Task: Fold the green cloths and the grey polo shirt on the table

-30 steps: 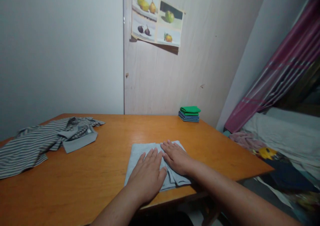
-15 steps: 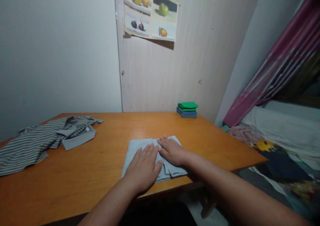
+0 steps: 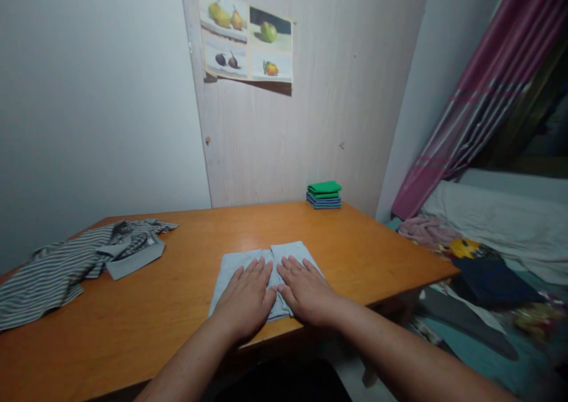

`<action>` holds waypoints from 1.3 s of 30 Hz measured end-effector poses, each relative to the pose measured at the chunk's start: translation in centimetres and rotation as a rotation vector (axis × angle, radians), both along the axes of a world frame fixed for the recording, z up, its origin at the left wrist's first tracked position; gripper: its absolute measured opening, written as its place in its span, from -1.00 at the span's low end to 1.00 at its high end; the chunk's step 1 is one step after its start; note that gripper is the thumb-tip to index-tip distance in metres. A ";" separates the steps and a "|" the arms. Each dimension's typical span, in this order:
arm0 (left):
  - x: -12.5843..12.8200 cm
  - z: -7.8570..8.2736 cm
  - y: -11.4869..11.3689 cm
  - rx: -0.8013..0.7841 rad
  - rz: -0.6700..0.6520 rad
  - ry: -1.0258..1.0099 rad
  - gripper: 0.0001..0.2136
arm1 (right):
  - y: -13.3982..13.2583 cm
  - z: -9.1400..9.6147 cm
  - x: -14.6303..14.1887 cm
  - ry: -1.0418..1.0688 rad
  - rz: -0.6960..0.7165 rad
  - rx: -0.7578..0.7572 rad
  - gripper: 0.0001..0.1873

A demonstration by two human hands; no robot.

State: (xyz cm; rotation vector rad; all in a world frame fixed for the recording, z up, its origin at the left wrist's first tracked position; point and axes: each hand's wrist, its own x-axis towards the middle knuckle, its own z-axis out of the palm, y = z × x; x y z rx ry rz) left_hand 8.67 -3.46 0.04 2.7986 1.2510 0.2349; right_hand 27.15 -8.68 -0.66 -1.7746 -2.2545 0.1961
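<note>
A folded light grey cloth lies near the front edge of an orange wooden table. My left hand rests flat on its left half, fingers stretched out and together. My right hand lies flat on its right half beside the left hand, fingers slightly spread. Both palms press down on the cloth and neither hand grips anything. The near part of the cloth is hidden under my hands.
A striped grey garment lies crumpled at the table's left. A small stack of folded cloths, green on top, sits at the far right corner by the wall. A bed with bedding stands right of the table. A fruit poster hangs on the wall.
My right hand has slid toward me on the cloth and now lies level with the left hand. The view has shifted to the right.
</note>
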 end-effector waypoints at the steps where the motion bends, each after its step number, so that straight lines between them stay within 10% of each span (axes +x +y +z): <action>1: 0.0 0.0 0.0 0.000 -0.001 -0.003 -0.40 | 0.1 0.1 0.1 0.016 0.012 -0.009 -0.32; 9: -2.5 1.2 1.4 -0.110 0.014 -0.352 -0.38 | 0.5 1.1 4.6 0.351 -0.246 0.168 -0.48; 18: -9.0 0.1 2.4 -0.068 0.168 -0.488 -0.54 | 1.3 -0.6 8.6 0.513 -0.459 -0.121 -0.67; 31: -5.8 0.7 -4.5 -0.146 0.169 -0.552 -0.64 | 5.0 4.0 9.0 0.564 -0.516 -0.200 -0.83; 39: -4.1 2.4 -1.5 0.069 -0.038 -0.350 -0.67 | 4.8 5.6 8.9 0.502 -0.413 -0.312 -0.73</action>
